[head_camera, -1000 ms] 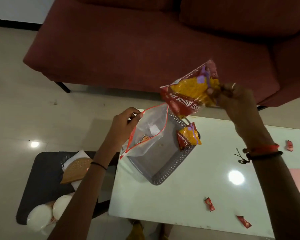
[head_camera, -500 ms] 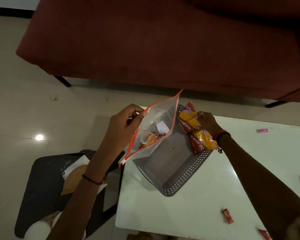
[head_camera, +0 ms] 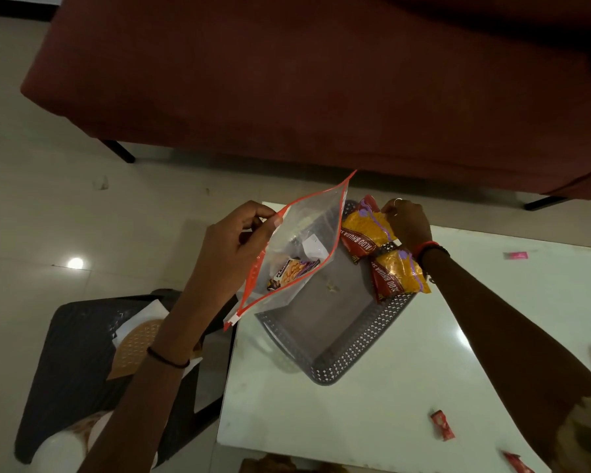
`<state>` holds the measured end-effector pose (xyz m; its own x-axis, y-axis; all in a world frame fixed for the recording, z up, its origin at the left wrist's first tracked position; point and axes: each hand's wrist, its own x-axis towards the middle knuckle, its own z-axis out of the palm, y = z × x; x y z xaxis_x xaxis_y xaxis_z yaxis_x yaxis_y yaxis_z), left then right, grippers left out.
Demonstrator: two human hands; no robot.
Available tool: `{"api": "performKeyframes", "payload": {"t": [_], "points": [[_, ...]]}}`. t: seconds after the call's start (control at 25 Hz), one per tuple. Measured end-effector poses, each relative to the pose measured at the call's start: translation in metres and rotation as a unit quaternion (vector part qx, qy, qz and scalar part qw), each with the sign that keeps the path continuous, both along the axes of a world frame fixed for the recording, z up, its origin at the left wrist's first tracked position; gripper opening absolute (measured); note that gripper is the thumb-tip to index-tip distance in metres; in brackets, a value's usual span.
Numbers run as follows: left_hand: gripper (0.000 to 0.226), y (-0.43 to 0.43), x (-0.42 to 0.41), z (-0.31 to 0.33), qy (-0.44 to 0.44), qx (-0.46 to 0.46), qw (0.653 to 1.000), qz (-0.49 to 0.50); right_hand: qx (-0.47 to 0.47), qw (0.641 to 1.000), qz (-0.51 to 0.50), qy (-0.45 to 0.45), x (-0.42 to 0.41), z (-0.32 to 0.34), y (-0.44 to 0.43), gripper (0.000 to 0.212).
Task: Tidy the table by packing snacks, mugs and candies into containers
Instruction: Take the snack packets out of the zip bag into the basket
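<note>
Starting nearest the wearer, a red candy and a second red candy lay loose on the white table, well short of either grip and in no container. That part of the job looked undone.

Farther out stood the grey basket, its floor bare but for a small scrap. The left hand pinched one lip of the zip bag between thumb and fingers and held it gaping over the basket's near-left corner. Hanging below that pinch, inside the bag, sat a peanut packet and a bit of white paper, so some packing was done.

Just across the bag's mouth, the right hand gripped the upper snack packet by its top edge. The lower snack packet trailed under the wrist, against the basket's far rim — whether the two were joined could not be told. Neither was inside the bag yet.

Beyond and to the right of that grip, a pink candy lay alone on the table. No mug could be made out. The sofa stood behind.
</note>
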<state>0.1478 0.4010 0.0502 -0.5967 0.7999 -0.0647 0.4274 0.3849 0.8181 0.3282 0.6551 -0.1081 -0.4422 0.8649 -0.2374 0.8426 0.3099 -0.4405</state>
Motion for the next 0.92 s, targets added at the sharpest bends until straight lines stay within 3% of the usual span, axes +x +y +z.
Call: {"api": "performKeyframes", "payload": {"t": [0.28, 0.48, 0.6, 0.68, 0.8, 0.92], "points": [[0.021, -0.01, 0.018, 0.005, 0.011, 0.006, 1.0, -0.012, 0.019, 0.99, -0.066, 0.125, 0.021, 0.065, -0.015, 0.022], [0.02, -0.024, 0.045, 0.011, 0.038, 0.008, 0.999, -0.027, -0.011, 0.954, -0.108, 0.281, 0.035, 0.156, -0.067, 0.019], [0.019, -0.035, 0.064, 0.014, 0.04, 0.011, 0.999, -0.02, -0.027, 0.942, -0.018, 0.333, 0.038, 0.224, -0.107, 0.02], [0.017, -0.042, 0.08, 0.018, 0.05, 0.021, 0.998, -0.024, -0.113, 0.942, 0.135, 0.287, 0.037, 0.258, -0.134, 0.018], [0.016, -0.049, 0.102, 0.021, 0.064, 0.017, 0.997, -0.045, -0.129, 0.934, 0.329, 0.054, 0.026, 0.247, -0.165, 0.021], [0.012, -0.059, 0.123, 0.024, 0.057, 0.024, 0.997, -0.045, -0.113, 0.912, 0.384, -0.089, 0.019, 0.207, -0.189, 0.022]]}}
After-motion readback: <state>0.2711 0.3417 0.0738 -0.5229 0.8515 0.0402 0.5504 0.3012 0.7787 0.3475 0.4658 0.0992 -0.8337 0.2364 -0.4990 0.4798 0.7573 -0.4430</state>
